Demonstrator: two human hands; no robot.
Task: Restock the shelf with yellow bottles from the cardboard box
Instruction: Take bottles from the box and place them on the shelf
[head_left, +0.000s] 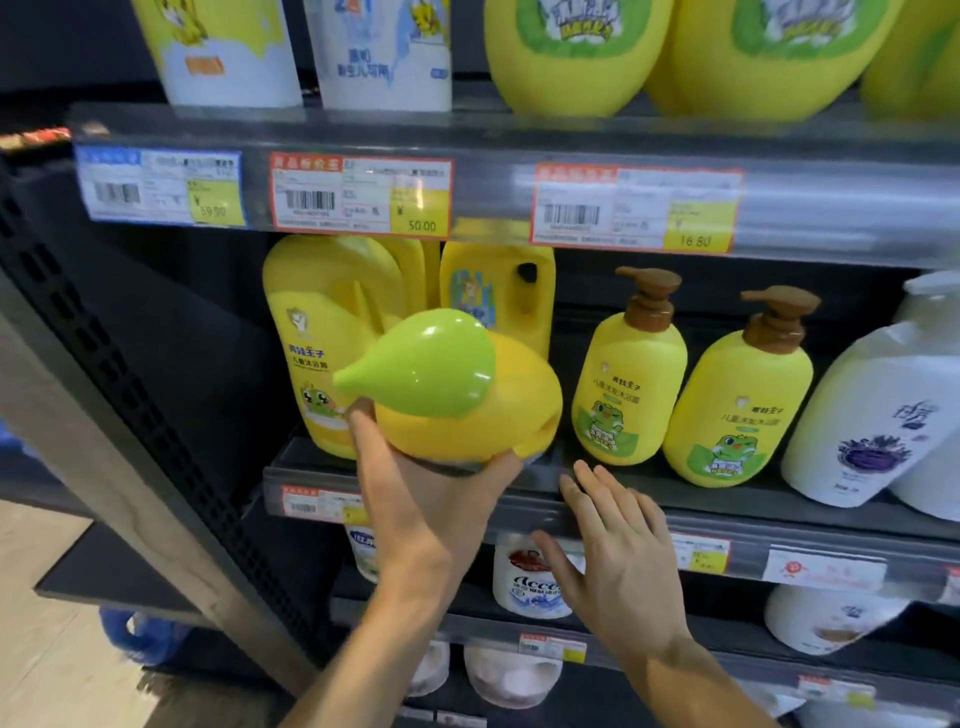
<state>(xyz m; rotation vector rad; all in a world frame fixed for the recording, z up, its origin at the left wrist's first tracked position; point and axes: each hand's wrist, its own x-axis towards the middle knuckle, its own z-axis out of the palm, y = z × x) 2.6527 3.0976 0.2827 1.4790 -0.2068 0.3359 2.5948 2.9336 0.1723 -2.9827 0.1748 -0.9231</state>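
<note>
Middle shelf (727, 499): two tall yellow jugs (322, 332) stand at its left end, two yellow pump bottles (628, 384) toward the right, a bare gap between them at the front edge. Yellow bottle with green teardrop cap (467, 400) is tilted, cap leftward, just above that edge, not yet set down. Left hand (426, 499) grip: curled under its base. Right hand (618, 551) grip: spread, empty, near the edge. Cardboard box not in view; remaining stock unknown.
</note>
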